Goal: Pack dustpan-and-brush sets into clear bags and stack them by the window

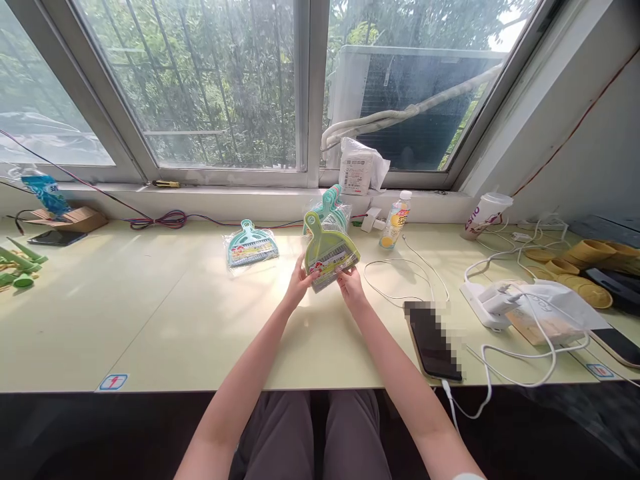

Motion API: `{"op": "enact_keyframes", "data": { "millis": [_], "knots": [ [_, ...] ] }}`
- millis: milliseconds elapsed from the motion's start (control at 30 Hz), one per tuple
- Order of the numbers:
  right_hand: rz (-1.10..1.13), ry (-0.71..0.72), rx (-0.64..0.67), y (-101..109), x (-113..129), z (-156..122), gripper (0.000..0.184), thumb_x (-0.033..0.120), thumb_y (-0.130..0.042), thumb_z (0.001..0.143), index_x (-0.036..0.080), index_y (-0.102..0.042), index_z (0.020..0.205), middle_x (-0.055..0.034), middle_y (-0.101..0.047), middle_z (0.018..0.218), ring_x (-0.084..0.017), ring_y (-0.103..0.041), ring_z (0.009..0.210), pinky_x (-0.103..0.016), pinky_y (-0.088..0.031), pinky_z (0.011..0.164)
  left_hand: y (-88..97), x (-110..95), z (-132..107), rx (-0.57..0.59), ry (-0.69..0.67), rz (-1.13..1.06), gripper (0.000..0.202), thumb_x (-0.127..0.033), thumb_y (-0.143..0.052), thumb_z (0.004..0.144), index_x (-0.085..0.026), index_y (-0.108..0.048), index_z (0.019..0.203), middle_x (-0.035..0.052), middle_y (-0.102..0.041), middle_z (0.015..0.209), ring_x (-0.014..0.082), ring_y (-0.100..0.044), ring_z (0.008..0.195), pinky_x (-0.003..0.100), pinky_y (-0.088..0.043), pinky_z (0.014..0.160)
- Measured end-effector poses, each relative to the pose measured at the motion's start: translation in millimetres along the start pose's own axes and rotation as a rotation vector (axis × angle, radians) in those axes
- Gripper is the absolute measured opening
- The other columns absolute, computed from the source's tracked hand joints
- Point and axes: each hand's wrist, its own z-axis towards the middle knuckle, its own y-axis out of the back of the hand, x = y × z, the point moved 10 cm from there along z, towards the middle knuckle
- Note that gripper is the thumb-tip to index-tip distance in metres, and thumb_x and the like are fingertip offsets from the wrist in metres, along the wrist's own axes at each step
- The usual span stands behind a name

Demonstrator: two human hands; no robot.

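Between my two hands a yellow-green mini dustpan and brush set (327, 252) in clear wrapping is held tilted above the table. My left hand (300, 280) grips its lower left edge, and my right hand (349, 280) grips the lower right, fingers closed on the pack. Right behind it stands a group of similar teal sets (333, 201) in plastic, partly covered by the held one. To the left, a single wrapped teal dustpan set (251, 245) lies on the table, apart from my hands.
On the pale table (200, 320), a drink bottle (395, 220) stands right of the sets. A phone (433, 340) with a white cable lies near the front edge. Further right are a power strip (483, 303) and a paper cup (485, 217). Green parts (20, 263) sit far left.
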Motion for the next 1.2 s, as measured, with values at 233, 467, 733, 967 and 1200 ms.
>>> {"op": "enact_keyframes", "data": {
  "millis": [233,467,733,967,1200],
  "knots": [
    [0.029,-0.002,0.13,-19.9,0.1,-7.6,0.05,0.032,-0.09,0.054,0.02,-0.064,0.095,-0.0057,-0.075,0.104,-0.027,-0.065,0.113,-0.045,-0.051,0.104,-19.1,3.1,-5.5,0.084,0.045,-0.224,0.06,-0.044,-0.068,0.081,-0.017,-0.056,0.134,0.0126,-0.058,0.14,0.0335,-0.048,0.134,0.049,-0.038,0.113],
    [0.01,0.06,0.007,-0.6,3.7,-3.2,0.055,0.033,-0.088,0.057,0.022,-0.059,0.102,-0.0058,-0.073,0.106,-0.023,-0.067,0.11,-0.04,-0.053,0.101,-29.1,30.4,-6.9,0.107,0.188,-0.204,0.061,-0.041,-0.074,0.079,-0.025,-0.054,0.134,0.0091,-0.055,0.143,0.0347,-0.045,0.137,0.054,-0.041,0.108],
    [-0.043,0.046,-0.01,8.5,7.0,3.8,0.06,0.029,-0.089,0.055,0.023,-0.056,0.104,-0.0044,-0.072,0.104,-0.024,-0.067,0.108,-0.041,-0.056,0.096,-10.9,26.6,-2.0,0.088,0.133,-0.05,0.078,-0.044,-0.076,0.076,-0.028,-0.041,0.143,0.0094,-0.055,0.142,0.034,-0.049,0.132,0.053,-0.044,0.105],
    [0.028,0.021,0.068,-0.4,20.9,4.9,0.052,0.026,-0.09,0.054,0.022,-0.061,0.097,-0.0046,-0.074,0.102,-0.026,-0.067,0.109,-0.043,-0.056,0.097,-21.4,12.7,1.4,0.2,0.134,-0.325,0.083,-0.085,-0.037,0.079,-0.029,-0.052,0.137,0.0072,-0.053,0.145,0.0332,-0.037,0.142,0.054,-0.034,0.112],
    [-0.036,-0.184,0.311,-42.2,-21.9,-21.7,0.047,0.027,-0.092,0.05,0.017,-0.069,0.09,-0.0071,-0.077,0.097,-0.029,-0.07,0.103,-0.045,-0.057,0.095,1.2,35.7,2.6,0.145,0.203,-0.269,0.068,-0.075,-0.051,0.08,-0.024,-0.064,0.122,0.011,-0.066,0.127,0.0363,-0.05,0.131,0.057,-0.041,0.107]
  ]
}}
